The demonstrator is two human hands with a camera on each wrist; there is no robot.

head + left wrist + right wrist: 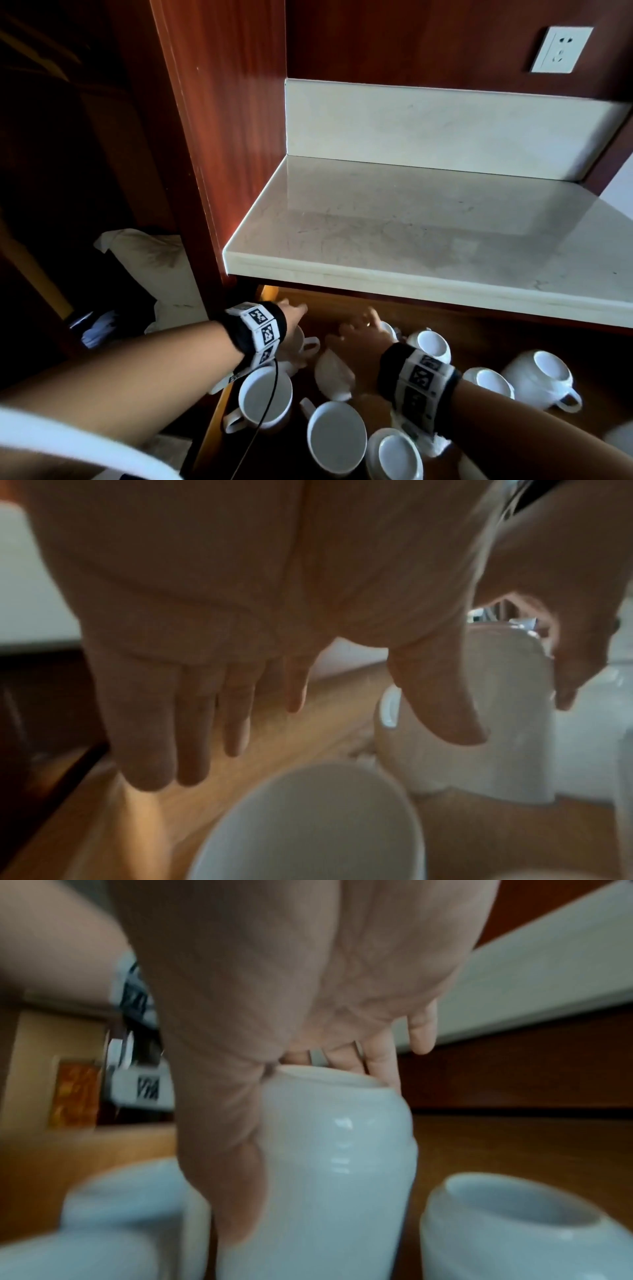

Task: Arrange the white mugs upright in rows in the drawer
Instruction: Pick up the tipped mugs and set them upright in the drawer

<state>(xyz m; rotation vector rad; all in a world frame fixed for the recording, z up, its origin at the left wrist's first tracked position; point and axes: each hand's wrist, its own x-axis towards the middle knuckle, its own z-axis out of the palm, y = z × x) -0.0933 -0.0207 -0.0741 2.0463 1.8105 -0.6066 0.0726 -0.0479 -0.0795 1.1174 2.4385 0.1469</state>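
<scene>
Several white mugs lie mixed in the open wooden drawer (219, 421), some upright, some base-up or tipped. My right hand (359, 325) arches over a base-up mug (342, 1150) near the drawer's back. Its thumb runs down one side and its fingers (383, 1066) reach over the far side, holding it. My left hand (294, 310) hovers open at the back left with straight fingers (192, 737), holding nothing. Just below it stands an upright mug (308, 826), and the held mug (496, 737) sits to its right.
A marble countertop (428, 240) overhangs the drawer's back. An upright mug (265, 394) and another (337, 435) stand at the front left; base-up mugs (433, 344) and a tipped one (537, 377) sit to the right. Dark red cabinet wall (205, 171) on the left.
</scene>
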